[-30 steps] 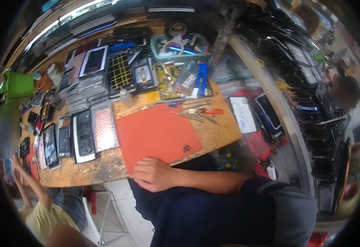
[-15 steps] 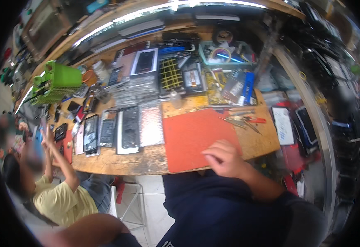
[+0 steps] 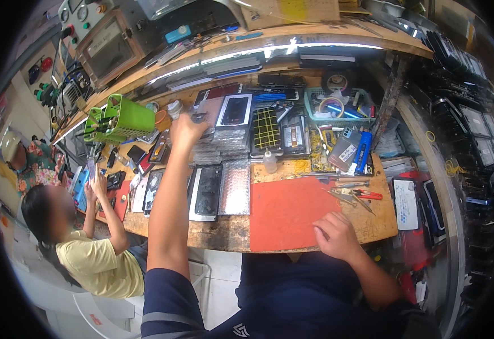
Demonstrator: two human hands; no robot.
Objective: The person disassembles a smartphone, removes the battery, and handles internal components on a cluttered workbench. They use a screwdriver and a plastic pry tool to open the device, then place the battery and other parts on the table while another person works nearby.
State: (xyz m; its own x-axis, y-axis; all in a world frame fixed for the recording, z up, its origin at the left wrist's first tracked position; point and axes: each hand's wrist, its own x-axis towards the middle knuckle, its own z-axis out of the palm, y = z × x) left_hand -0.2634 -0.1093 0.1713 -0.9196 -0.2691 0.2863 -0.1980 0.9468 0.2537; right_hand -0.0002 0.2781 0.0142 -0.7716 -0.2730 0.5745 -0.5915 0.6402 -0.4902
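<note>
Right of a green basket (image 3: 134,120), the left hand (image 3: 187,131) reaches to a dark item (image 3: 200,118) beside a plastic-wrapped stack (image 3: 224,140); whether its fingers grip cannot be told. Farther right lies a red mat (image 3: 283,212), the right hand (image 3: 337,235) at its near right corner, fingers released, loosely curled.

Rectangular orange-red mat (image 3: 286,212), flat at the table's (image 3: 224,234) front edge; farther back, left, a small dark part (image 3: 200,118), details unclear.
</note>
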